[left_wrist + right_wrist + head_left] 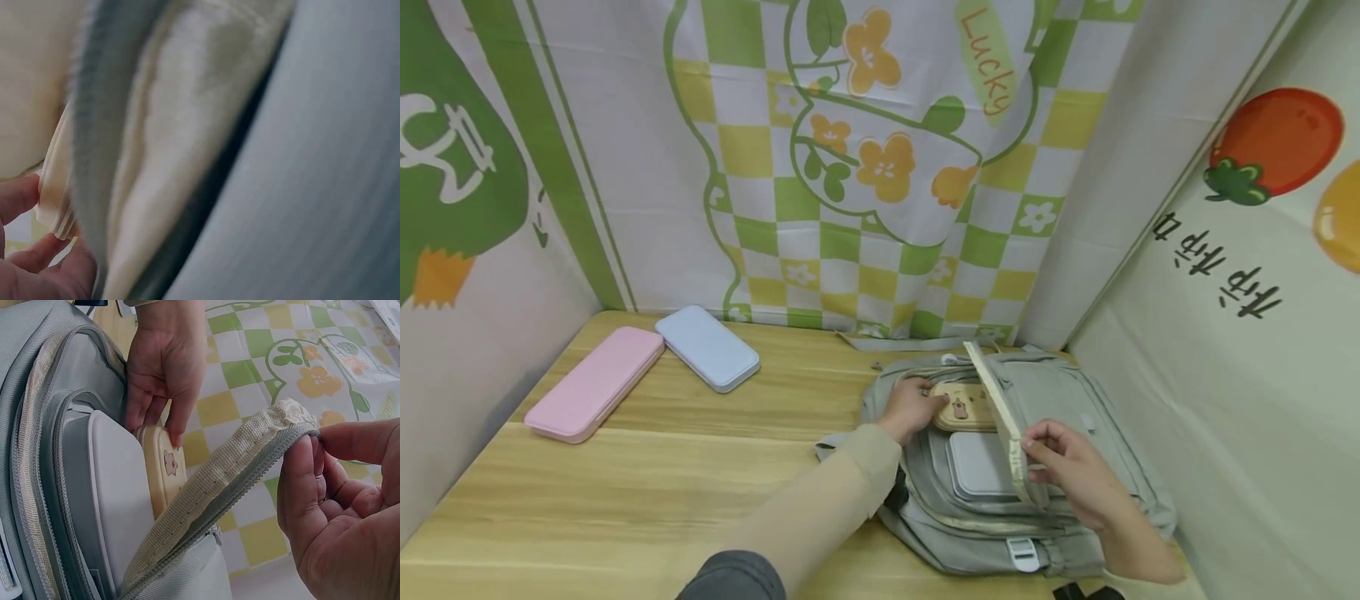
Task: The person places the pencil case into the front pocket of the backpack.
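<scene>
At the far left, you have a cloth wall with a large green shape, and below it a pink case lies flat and slanted on the wooden table. Just right of it, near the back edge, a light blue case lies flat, its corner close to the pink one. Behind the table hangs a green, yellow and white checked curtain with orange flowers and the word "Lucky". Your left arm, in a beige sleeve, reaches in to the grey backpack, which lies on the right part of the table. Your left hand grips the left end of a yellow case with bear pictures, thumb on one side and fingers on the other. That case is at the far side of the backpack's open compartment, partly behind the flap; you cannot tell how deep it sits. Nearer you, just beside it, a pale grey case sits in an inner pocket. To the right, the raised flap stands up with its zipper edge showing, and your right hand pinches that edge between thumb and fingers. A cloth wall with a painted tomato closes the far right.
</scene>
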The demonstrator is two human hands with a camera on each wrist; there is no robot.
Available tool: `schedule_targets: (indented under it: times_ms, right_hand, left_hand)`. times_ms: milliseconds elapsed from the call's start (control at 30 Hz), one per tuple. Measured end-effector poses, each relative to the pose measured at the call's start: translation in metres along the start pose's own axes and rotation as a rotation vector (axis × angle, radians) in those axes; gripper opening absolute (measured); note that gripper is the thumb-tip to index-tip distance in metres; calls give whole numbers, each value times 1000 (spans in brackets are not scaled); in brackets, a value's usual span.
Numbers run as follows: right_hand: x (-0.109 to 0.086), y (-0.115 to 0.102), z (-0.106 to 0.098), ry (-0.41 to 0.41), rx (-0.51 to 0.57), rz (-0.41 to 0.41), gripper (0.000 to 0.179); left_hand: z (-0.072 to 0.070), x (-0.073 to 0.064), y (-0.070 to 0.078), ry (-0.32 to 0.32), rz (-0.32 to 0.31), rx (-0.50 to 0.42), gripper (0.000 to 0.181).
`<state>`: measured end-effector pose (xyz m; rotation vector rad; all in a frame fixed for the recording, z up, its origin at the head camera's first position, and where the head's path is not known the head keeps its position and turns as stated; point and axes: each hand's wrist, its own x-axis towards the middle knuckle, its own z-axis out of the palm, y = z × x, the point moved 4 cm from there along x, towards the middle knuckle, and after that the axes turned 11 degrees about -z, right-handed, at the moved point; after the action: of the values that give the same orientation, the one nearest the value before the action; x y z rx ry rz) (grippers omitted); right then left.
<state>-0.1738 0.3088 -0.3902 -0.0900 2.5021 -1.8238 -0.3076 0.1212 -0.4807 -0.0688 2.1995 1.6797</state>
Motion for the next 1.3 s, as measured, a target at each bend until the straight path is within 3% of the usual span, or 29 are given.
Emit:
schedule_targets:
  times_ms: [133, 367, 567, 733, 900, 1300]
  right_hand:
    - [-1, 0, 1, 9, 1, -7, 9]
    - [-1, -1, 5, 10, 0, -8, 8]
    - [3, 3, 8, 9, 3, 6, 9]
    - [2, 4, 6, 31, -12, 30, 8]
    - [2, 4, 6, 28, -22, 29, 9]
    - [1, 7, 7, 18, -16, 19, 9]
  left_hand:
    - [6, 4, 1, 17, 10, 46, 44]
    - [9, 10, -3, -80, -40, -51, 46]
    - [-6, 2, 4, -21, -9, -75, 44]
    - [-32, -7, 11, -56, 9, -151, 40]
    - [-68, -11, 13, -51, 10, -218, 37]
    - [-158, -17, -12, 25, -98, -252, 49]
